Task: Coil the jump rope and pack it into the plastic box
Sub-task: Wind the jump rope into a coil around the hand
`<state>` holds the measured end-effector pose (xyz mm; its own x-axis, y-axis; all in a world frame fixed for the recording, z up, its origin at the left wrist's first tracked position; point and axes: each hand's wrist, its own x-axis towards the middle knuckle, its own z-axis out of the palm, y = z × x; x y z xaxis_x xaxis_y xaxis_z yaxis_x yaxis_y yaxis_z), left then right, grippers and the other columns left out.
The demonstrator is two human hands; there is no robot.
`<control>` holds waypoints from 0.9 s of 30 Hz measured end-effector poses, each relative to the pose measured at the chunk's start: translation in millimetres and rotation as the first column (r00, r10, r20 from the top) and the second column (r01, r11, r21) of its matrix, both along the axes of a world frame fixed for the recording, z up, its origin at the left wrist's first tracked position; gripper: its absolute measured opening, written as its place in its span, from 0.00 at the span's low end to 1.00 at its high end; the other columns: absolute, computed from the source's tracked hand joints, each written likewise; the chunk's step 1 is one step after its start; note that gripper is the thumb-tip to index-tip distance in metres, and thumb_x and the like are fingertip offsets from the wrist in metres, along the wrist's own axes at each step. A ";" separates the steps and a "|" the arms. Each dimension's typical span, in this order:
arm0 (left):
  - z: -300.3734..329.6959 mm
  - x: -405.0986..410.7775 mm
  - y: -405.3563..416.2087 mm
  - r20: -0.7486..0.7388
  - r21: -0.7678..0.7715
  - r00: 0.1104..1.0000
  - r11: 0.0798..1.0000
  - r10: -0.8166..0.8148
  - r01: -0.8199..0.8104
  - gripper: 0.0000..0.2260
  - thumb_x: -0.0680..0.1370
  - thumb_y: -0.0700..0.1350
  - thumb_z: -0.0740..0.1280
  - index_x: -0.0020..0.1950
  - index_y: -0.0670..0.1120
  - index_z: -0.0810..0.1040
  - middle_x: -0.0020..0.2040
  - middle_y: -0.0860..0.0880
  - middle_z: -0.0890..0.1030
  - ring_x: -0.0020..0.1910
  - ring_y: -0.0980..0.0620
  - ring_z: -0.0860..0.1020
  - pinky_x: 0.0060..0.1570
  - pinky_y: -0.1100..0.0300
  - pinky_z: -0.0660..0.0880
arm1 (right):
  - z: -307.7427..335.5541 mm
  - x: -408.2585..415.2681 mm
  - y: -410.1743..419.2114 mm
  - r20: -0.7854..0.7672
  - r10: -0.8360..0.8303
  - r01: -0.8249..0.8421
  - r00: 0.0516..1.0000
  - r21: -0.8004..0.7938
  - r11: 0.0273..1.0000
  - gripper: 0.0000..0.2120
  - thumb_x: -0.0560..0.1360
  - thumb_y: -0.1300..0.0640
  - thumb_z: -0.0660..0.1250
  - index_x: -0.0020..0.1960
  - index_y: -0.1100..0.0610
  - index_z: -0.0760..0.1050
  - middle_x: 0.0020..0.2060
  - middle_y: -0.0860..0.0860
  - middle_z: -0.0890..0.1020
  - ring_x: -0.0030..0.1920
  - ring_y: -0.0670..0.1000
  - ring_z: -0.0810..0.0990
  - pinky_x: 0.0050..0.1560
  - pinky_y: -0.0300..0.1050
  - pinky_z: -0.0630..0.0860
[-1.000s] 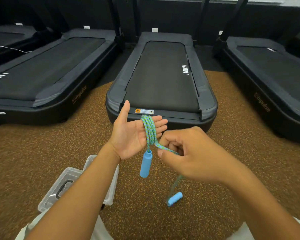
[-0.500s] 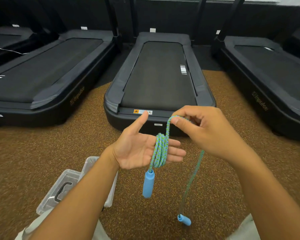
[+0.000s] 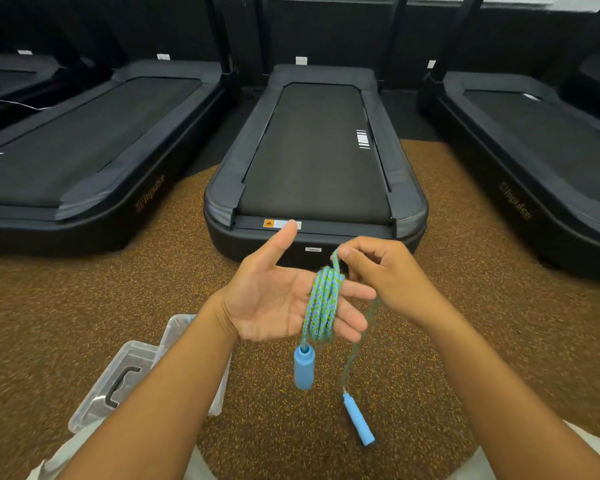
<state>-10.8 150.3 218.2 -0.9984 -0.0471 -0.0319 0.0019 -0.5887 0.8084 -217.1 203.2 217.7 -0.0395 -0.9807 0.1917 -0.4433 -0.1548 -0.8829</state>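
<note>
From the head view, the step in hand looks like winding the rope [image 3: 323, 306] around the left hand [image 3: 278, 303]; to do it well, I judge each new turn should lie snug beside the last, with steady tension from the right hand [image 3: 385, 275], so the coil neither slips off the fingertips nor bunches; the left fingers ought to stay flat and together as a former, and the free tail should feed without kinking.

The left hand is spread wide, palm up, thumb raised; several turns of rope wrap its fingers, and one handle [image 3: 304, 367] hangs just below them.

The right hand is narrowed to a pinch, thumb and forefinger holding the rope just above the coil, touching or nearly touching the left fingertips; from there the tail drops below the coil to the second handle [image 3: 359, 422], which dangles near the floor [image 3: 84, 306].

The box [image 3: 132, 379] sits on the floor below and left of the coil, partly hidden by the left forearm; nothing of the rope is in it yet.
</note>
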 end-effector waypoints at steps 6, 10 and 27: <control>-0.9 1.4 -5.2 -0.083 0.055 0.982 0.985 0.170 -0.166 0.53 0.72 0.76 0.58 0.76 0.31 0.66 0.56 0.37 0.84 0.58 0.38 0.80 0.71 0.44 0.63 | -24.5 12.0 3.0 0.075 0.033 -0.040 0.997 0.094 0.995 0.14 0.84 0.58 0.63 0.45 0.49 0.84 0.34 0.57 0.84 0.35 0.45 0.78 0.35 0.49 0.77; -0.5 5.1 -10.6 -0.082 0.077 0.964 0.966 0.253 -0.247 0.53 0.72 0.77 0.55 0.78 0.32 0.64 0.57 0.37 0.84 0.60 0.38 0.79 0.71 0.45 0.65 | -34.1 19.7 8.6 0.027 0.076 -0.079 0.997 0.164 0.983 0.21 0.84 0.59 0.61 0.34 0.46 0.77 0.28 0.46 0.78 0.30 0.44 0.75 0.36 0.39 0.73; -7.2 9.0 -17.2 -0.134 0.231 0.904 0.900 0.406 -0.370 0.50 0.73 0.73 0.61 0.79 0.33 0.63 0.77 0.32 0.68 0.76 0.35 0.69 0.79 0.44 0.59 | -54.7 31.9 20.9 -0.197 0.218 -0.152 0.956 0.304 0.940 0.11 0.83 0.57 0.62 0.47 0.43 0.77 0.41 0.50 0.87 0.42 0.46 0.87 0.50 0.48 0.83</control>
